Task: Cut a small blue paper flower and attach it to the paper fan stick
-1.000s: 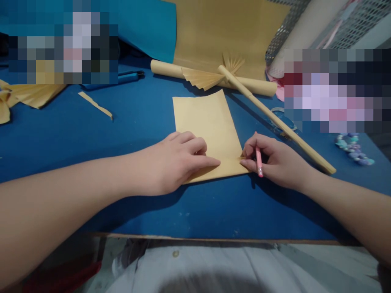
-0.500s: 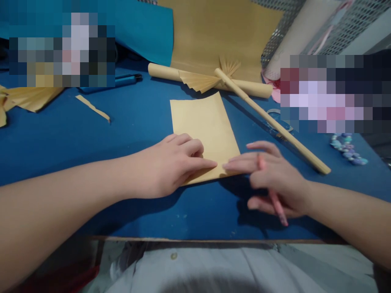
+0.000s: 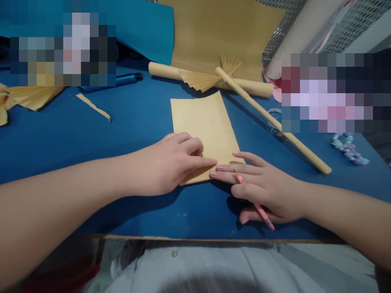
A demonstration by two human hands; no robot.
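A sheet of yellow paper (image 3: 203, 126) lies on the blue tabletop, its near edge under my hands. My left hand (image 3: 171, 165) holds the sheet down at its near left part, index finger stretched along it and the other fingers curled; the thumb is hidden. Against the near right corner rest the outstretched fingertips of my right hand (image 3: 265, 185). A pink pencil (image 3: 263, 215) is tucked between the fingers of that hand, its point toward the paper. The two hands' fingertips almost meet.
Behind the sheet are a rolled paper tube (image 3: 165, 71), a pleated paper fan (image 3: 201, 80) and a long thin paper stick (image 3: 275, 122). A paper strip (image 3: 93, 106) and more pleated paper (image 3: 38, 97) lie left. A beaded bracelet (image 3: 348, 150) is at right. Two areas are blurred.
My right hand has slid left and slightly toward me, its fingers now flatter at the paper's near edge. The pencil moved with it. My left hand has barely shifted.
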